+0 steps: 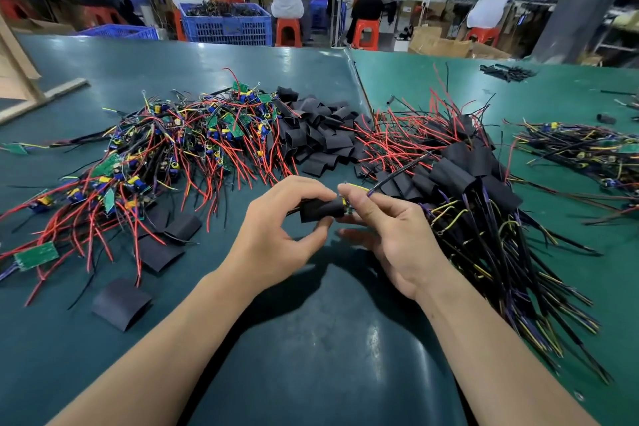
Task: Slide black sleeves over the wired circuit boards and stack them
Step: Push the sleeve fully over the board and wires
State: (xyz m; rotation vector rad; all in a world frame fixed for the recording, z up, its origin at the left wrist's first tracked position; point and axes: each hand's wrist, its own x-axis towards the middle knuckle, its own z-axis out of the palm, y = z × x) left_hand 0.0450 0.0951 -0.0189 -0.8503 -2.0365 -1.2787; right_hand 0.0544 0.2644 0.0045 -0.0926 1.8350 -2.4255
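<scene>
A: Where is the piece being worked on?

B: Above the green table mat (311,339), between both hands. The left hand (276,232) pinches a black sleeve (320,209) between thumb and curled fingers. The right hand (390,228) pinches the end of a wired circuit board (348,207) with thumb and forefinger, its other fingers loosely curled below.

A: How far in is the board?

B: Mostly inside; only a small green and yellow edge shows at the sleeve's right opening. A black wire (397,175) runs up and to the right from the right fingertips.

A: And the supplies?

B: A tangled heap of bare circuit boards (166,152) with red, black and yellow leads lies to the left. A pile of empty black sleeves (321,135) sits behind the hands, centre. A few loose flat sleeves (121,304) lie on the mat near the left forearm.

A: The finished ones?

B: Stacked to the right, the pile of sleeved boards (463,169) lies just beside the right hand, leads fanning toward the near edge.

A: Anything beyond?

B: Another bundle of wired boards (581,152) at far right, and blue crates (224,22) and seated workers on red stools (288,32) behind the table.
</scene>
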